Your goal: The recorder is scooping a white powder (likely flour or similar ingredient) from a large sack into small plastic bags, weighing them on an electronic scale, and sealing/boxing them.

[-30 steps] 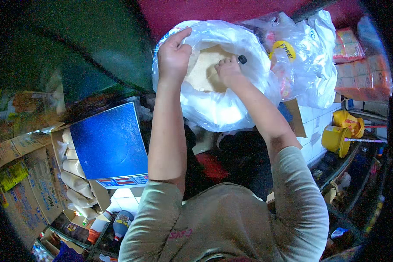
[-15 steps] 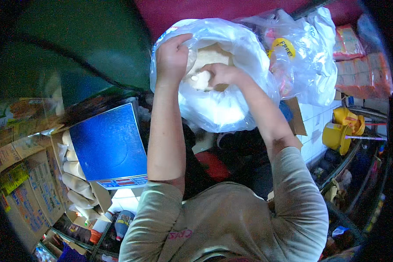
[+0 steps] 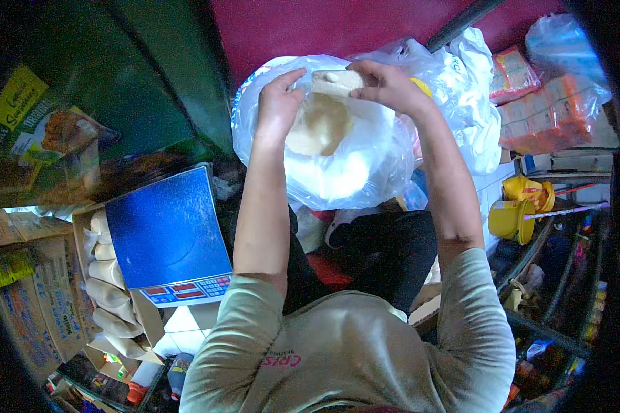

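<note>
A large white plastic sack (image 3: 344,175) stands in front of me, its mouth folded outward around pale powder (image 3: 317,131). Over its far side, my right hand (image 3: 386,86) grips a small off-white, block-shaped thing (image 3: 336,84); whether it is a scoop or a filled packet is unclear. My left hand (image 3: 280,103) is at the left of the sack's mouth, its fingers curled and pointing toward that off-white thing. Something thin and clear may be in the left fingers, but I cannot make it out.
To the left, a blue-topped scale (image 3: 169,230) stands by a cardboard box (image 3: 148,320) of filled pale bags (image 3: 109,296). White plastic bags (image 3: 465,103) and orange-wrapped packs (image 3: 548,113) lie right of the sack. A yellow bucket (image 3: 510,220) stands farther right.
My right hand has come up out of the powder to the sack's far side, bringing the off-white thing. My left hand has shifted slightly rightward and down. The view has tilted a little.
</note>
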A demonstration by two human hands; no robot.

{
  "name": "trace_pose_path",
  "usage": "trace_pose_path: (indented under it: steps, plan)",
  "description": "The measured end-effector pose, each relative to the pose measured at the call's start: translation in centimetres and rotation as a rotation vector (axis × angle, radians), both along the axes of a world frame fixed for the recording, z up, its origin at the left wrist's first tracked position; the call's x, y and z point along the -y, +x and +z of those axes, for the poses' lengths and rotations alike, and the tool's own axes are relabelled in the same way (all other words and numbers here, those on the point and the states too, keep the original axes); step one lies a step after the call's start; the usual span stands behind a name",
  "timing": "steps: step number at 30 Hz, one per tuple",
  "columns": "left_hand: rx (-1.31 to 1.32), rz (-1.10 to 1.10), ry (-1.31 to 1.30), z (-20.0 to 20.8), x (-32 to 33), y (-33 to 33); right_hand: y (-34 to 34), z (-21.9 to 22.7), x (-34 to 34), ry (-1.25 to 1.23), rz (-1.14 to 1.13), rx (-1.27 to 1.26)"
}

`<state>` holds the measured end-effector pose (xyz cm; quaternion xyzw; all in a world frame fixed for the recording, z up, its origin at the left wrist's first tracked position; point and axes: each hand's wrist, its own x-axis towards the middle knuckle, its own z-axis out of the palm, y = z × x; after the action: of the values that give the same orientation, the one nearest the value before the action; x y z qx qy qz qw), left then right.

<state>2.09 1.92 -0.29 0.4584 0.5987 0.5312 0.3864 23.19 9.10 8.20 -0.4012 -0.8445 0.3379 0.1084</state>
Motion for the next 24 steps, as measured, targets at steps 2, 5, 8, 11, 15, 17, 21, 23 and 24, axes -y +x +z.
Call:
trace_pose_path:
  steps: [2,5,8,11,15,17,21,23,24]
  plan:
    - [0.011,-0.007,0.019,0.0,0.0,0.3,-0.7,0.7,0.0,0.037,-0.018,0.044]
    - [0.02,0.005,0.066,0.1,0.1,0.6,-1.5,1.1,-0.1,0.107,-0.017,0.169]
    - [-0.001,0.004,0.107,0.2,0.3,0.7,-2.4,1.5,0.1,0.163,0.022,0.202]
    - [-0.007,-0.034,0.032,0.4,0.4,0.8,-3.5,2.2,0.2,0.25,0.068,0.385]
    - [-0.15,-0.005,0.088,0.4,0.4,1.2,-5.1,3.9,0.3,0.318,0.084,0.659]
    - [-0.214,0.007,0.118,0.5,0.3,1.3,-5.8,4.7,0.4,0.321,0.089,0.734]
    - [-0.149,-0.022,0.053,0.4,0.3,1.3,-6.4,5.5,0.7,0.317,0.089,0.789]
    - [-0.084,-0.024,0.036,0.3,0.3,1.3,-6.3,5.6,0.9,0.342,0.076,0.783]
    - [-0.056,-0.019,0.039,0.2,0.3,1.3,-6.2,5.5,1.0,0.353,0.077,0.77]
